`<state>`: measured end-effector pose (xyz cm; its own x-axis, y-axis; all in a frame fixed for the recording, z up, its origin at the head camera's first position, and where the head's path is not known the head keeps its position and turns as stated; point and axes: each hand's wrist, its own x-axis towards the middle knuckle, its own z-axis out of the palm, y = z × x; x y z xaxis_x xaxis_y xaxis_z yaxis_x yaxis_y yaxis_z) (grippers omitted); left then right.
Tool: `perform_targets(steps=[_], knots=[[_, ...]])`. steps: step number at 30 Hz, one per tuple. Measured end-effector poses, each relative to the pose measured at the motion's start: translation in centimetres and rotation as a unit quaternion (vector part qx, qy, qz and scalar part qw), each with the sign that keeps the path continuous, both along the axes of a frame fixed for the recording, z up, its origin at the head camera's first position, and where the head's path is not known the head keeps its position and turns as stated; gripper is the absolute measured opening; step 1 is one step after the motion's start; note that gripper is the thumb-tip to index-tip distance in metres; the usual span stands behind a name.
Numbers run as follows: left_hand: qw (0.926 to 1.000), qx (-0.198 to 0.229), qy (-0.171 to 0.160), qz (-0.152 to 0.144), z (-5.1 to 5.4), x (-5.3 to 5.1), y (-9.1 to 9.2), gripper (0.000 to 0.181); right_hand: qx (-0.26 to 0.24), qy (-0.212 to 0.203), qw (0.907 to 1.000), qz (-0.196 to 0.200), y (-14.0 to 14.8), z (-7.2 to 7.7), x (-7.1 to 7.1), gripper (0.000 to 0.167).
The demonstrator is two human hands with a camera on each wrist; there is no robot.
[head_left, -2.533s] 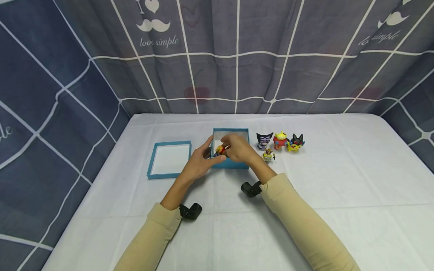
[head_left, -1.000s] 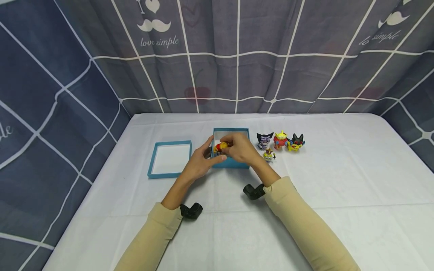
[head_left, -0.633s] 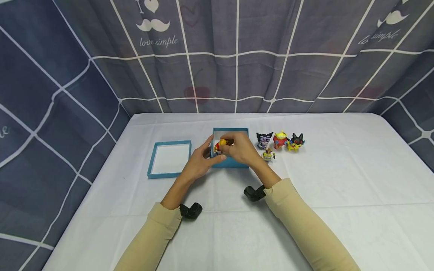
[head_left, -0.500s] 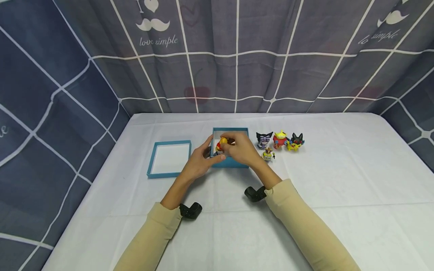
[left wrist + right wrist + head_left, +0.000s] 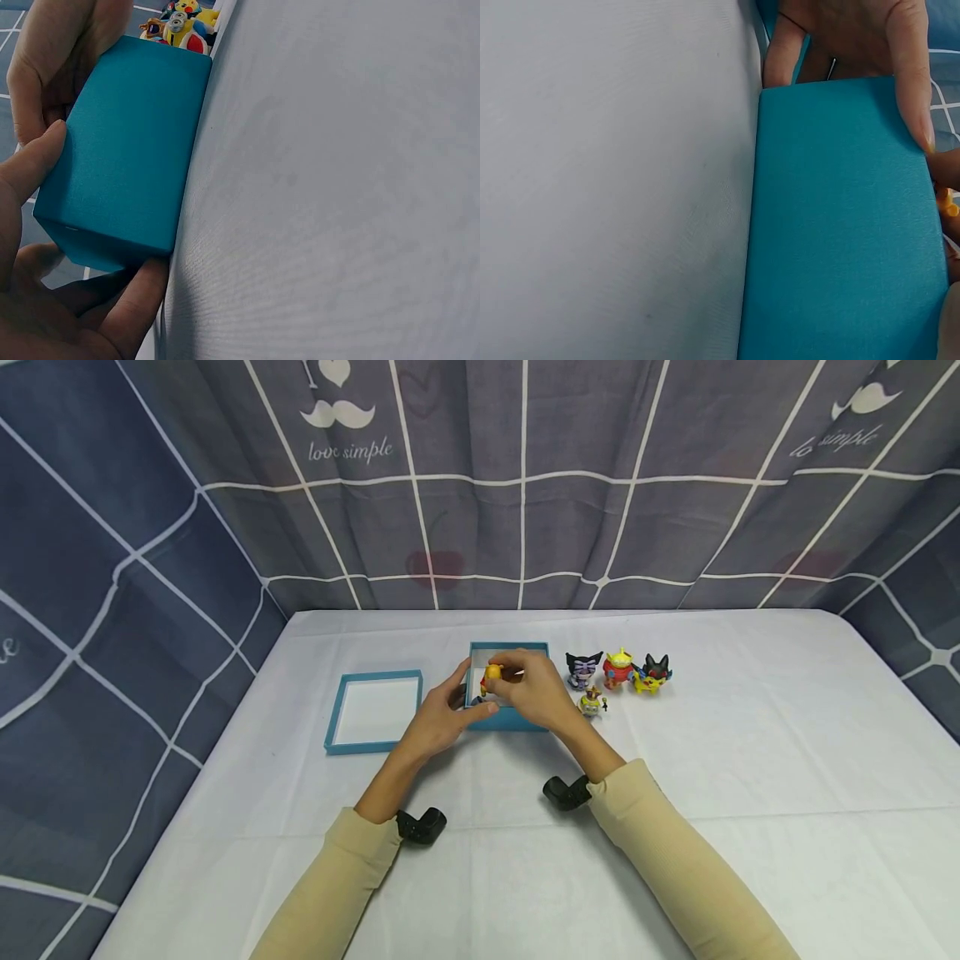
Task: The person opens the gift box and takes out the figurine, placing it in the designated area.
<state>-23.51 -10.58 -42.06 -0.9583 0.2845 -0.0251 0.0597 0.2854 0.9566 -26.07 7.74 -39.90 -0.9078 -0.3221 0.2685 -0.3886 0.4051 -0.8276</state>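
My left hand point(image 5: 441, 718) grips the left front corner of an open blue box point(image 5: 517, 720), thumb over the front rim and fingers along the side. In the box, my right hand point(image 5: 534, 689) pinches a small yellow-and-red toy figure point(image 5: 492, 672) between thumb and fingers. Its yellow part faces up, while the lower part is mostly hidden by the front wall and the hand. Only a yellow bit of the figure point(image 5: 948, 201) shows in the right wrist view. From the left wrist, the outside of the blue box point(image 5: 127, 150) hides its contents.
Right of the box stand a black-and-purple figure point(image 5: 582, 670), a red figure with a yellow top point(image 5: 618, 669), a yellow figure with a black hood point(image 5: 652, 674) and a small yellow figure point(image 5: 591, 702). A blue-edged lid point(image 5: 375, 748) lies left on the white tablecloth point(image 5: 480, 877).
The right hand has lifted and turned the toy figure inside the box, moving its yellow part up and slightly to the right. The left hand, box and lid stay put.
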Motion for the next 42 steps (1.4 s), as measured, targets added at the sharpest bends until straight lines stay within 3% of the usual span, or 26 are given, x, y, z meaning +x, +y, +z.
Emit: perform_targets(steps=[13,42], knots=[[0.9999,-0.005,0.009,-0.001,-0.12,-0.05,0.01,0.09,-0.023,0.023,0.9995,0.001,0.19,-0.27,0.26,0.026],[0.9999,-0.01,-0.007,-0.007,0.34,-0.08,-0.11,0.09,-0.105,-0.031,0.9931,0.042,0.68,-0.28,0.39,0.024]])
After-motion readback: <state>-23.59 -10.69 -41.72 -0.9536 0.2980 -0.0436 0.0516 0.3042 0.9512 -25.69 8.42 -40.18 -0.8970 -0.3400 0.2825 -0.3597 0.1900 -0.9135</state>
